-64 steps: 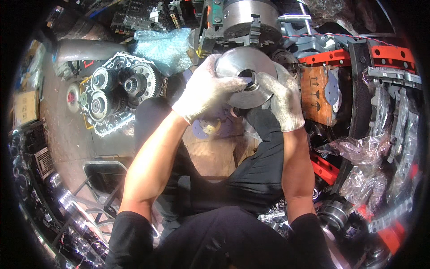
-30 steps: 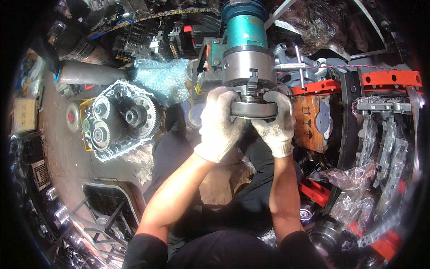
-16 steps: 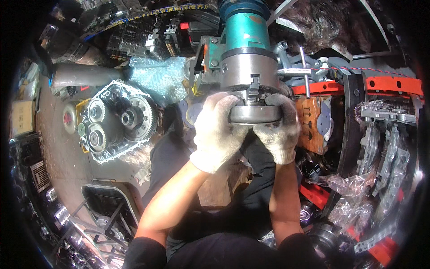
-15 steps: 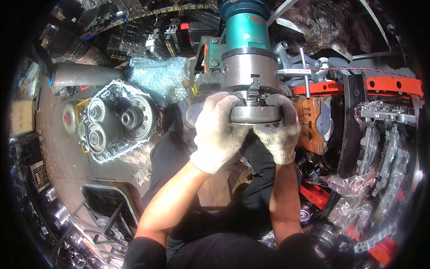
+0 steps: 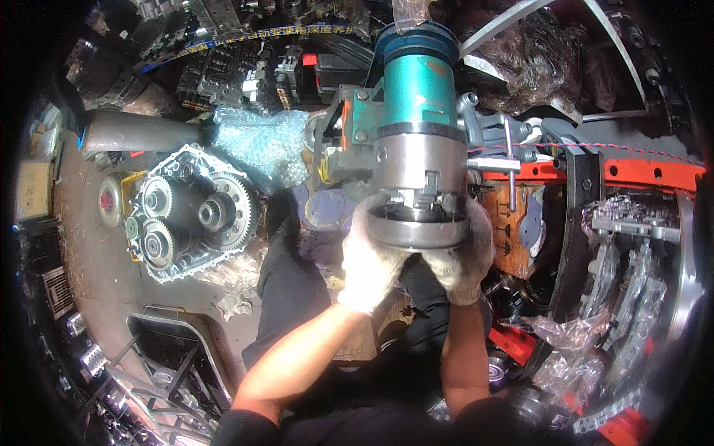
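Both my hands wear white knit gloves and press a round grey metal disc (image 5: 420,230) up against the steel chuck (image 5: 420,167) of a teal machine (image 5: 415,89). My left hand (image 5: 368,260) grips the disc's left and lower rim. On the disc's right rim sits my right hand (image 5: 462,256). The disc's face lies against the chuck jaws; its underside is hidden by my fingers.
An open gearbox with several gears (image 5: 190,215) lies on the floor at left, beside a grey pipe (image 5: 141,134) and bubble wrap (image 5: 256,141). Orange machine parts (image 5: 647,175) and bagged metal parts (image 5: 587,342) crowd the right. A metal frame (image 5: 175,357) stands lower left.
The disc was held lower and tilted toward me; my hands have raised it and set it flat against the chuck. In the last half second little has moved.
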`<state>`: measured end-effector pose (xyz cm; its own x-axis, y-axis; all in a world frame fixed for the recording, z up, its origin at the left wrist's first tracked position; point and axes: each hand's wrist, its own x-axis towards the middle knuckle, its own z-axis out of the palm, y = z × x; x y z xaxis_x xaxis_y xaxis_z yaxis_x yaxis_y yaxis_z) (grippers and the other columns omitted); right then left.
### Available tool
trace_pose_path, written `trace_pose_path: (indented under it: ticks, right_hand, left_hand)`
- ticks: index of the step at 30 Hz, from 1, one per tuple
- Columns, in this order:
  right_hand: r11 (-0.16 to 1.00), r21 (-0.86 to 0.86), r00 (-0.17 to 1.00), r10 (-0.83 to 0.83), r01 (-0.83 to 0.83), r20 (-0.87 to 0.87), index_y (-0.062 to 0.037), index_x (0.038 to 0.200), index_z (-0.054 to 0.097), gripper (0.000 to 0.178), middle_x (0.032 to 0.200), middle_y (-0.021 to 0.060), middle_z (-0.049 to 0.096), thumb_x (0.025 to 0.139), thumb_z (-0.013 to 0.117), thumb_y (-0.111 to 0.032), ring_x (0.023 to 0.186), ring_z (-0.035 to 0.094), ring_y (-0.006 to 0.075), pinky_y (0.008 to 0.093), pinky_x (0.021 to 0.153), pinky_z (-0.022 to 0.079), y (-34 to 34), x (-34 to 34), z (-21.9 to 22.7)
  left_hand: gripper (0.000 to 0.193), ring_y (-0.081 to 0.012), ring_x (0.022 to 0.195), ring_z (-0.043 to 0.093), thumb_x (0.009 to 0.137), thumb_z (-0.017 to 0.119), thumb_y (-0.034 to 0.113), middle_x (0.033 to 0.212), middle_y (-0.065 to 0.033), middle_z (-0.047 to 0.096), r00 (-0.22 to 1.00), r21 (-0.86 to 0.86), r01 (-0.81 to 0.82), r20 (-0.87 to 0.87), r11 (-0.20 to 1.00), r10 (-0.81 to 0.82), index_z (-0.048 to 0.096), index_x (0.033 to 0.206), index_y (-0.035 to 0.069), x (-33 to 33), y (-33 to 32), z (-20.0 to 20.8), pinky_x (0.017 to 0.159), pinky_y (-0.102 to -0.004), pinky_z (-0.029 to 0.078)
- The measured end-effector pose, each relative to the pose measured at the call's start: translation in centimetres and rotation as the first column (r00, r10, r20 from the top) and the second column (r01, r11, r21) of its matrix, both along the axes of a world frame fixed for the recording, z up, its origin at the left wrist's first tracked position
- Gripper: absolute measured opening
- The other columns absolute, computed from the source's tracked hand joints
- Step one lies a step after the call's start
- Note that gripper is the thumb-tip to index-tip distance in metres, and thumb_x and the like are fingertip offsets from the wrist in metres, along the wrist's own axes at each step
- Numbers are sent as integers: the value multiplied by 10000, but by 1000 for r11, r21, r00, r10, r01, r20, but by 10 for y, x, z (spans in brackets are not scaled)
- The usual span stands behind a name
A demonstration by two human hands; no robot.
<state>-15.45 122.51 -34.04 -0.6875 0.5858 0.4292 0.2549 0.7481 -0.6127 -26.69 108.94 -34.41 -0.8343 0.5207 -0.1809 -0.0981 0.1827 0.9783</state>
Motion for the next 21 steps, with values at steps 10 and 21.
trace_pose_path:
  ticks: [10,21]
  right_hand:
    - [990,-137,998,49,-45,28,16,1398,568,710,1319,210,659,915,830,-435,1212,652,357,480,1041,542,3,3,5]
    - [991,-85,994,103,-101,26,60,1223,636,600,1257,280,694,916,826,-418,1122,704,419,493,976,575,11,3,11]
  left_hand:
    - [794,-257,1224,660,801,922,116,1341,-163,660,988,18,19,150,1000,-21,509,1473,20,4,0,-3,1072,-396,534]
    - [766,-294,1100,755,808,908,236,1210,-163,766,990,-127,-19,135,992,37,548,1466,79,6,-2,-8,960,-425,582]
